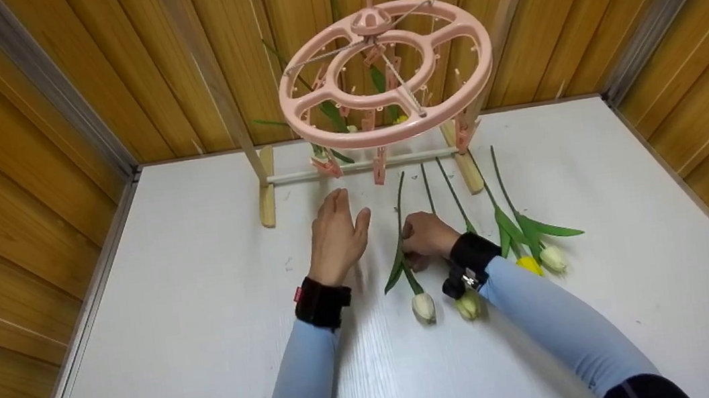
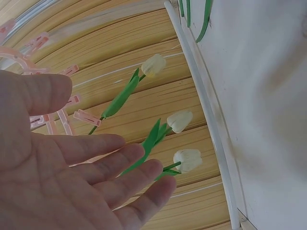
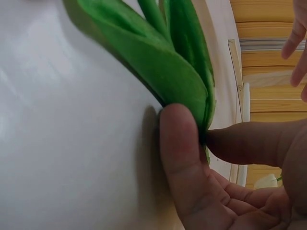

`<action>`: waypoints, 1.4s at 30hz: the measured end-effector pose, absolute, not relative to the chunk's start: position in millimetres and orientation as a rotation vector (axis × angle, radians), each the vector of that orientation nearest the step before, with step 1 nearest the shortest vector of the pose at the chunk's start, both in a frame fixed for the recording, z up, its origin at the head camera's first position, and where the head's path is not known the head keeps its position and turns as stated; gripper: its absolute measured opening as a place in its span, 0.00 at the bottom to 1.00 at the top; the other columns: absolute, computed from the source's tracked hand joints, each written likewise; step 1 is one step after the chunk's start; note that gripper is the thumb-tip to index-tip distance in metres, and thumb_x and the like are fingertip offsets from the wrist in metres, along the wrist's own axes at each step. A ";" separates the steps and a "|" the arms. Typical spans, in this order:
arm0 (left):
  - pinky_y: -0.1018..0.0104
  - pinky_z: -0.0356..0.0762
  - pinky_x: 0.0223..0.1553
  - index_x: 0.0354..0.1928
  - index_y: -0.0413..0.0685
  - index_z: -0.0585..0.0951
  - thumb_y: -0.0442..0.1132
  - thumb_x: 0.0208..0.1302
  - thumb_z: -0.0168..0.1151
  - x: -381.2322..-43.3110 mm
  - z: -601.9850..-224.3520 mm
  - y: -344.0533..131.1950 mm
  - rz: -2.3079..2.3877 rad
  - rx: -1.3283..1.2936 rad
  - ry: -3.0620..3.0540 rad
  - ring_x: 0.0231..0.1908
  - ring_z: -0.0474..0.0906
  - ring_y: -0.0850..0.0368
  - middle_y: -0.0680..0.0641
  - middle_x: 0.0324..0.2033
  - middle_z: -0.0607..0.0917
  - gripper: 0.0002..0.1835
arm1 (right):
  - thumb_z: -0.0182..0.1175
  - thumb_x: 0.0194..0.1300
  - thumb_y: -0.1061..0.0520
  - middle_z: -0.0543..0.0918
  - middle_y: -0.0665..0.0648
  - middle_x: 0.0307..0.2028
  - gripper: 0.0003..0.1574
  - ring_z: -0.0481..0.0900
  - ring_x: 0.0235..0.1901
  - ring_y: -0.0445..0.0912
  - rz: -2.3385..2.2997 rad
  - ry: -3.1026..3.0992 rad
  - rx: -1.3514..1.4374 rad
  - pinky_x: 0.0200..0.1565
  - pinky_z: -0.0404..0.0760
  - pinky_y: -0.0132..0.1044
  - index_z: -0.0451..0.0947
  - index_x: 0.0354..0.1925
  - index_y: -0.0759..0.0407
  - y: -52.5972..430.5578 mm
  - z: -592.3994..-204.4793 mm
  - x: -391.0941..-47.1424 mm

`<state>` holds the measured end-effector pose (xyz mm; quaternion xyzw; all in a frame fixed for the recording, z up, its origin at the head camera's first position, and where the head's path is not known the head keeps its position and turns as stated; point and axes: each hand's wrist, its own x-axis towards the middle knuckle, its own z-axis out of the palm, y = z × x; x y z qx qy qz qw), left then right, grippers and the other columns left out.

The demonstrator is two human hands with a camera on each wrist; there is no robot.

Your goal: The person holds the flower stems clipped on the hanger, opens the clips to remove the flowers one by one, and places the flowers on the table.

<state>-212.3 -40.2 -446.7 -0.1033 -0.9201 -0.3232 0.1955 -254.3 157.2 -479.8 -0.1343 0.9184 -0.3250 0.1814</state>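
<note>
My right hand (image 1: 428,237) pinches the stem of a white tulip (image 1: 423,308) between thumb and forefinger, low over the table. In the right wrist view the tulip's green leaves (image 3: 158,72) rise from between those fingertips. To its left, my left hand (image 1: 336,238) holds nothing, its fingers extended toward the hanger. A pink round clip hanger (image 1: 394,133) hangs above the back of the table. Several white tulips (image 2: 180,121) hang bloom-down from its pink clips (image 2: 87,118) in the left wrist view.
More tulips lie right of the right hand: a pale one (image 1: 468,305) partly behind the wrist, a yellow one (image 1: 529,265) and a white one (image 1: 554,259). A wooden stand (image 1: 267,199) with a white crossbar (image 1: 297,176) supports the setup. Wood-panelled walls surround the white table (image 1: 159,317).
</note>
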 end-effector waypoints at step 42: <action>0.49 0.68 0.69 0.79 0.32 0.55 0.35 0.76 0.55 -205.0 -401.6 -69.4 -1.852 -0.374 -2.003 0.73 0.64 0.44 0.35 0.74 0.66 0.35 | 0.64 0.69 0.68 0.83 0.67 0.49 0.22 0.86 0.34 0.44 -1.924 2.508 -0.864 0.35 0.84 0.33 0.74 0.59 0.72 159.2 -382.5 -227.1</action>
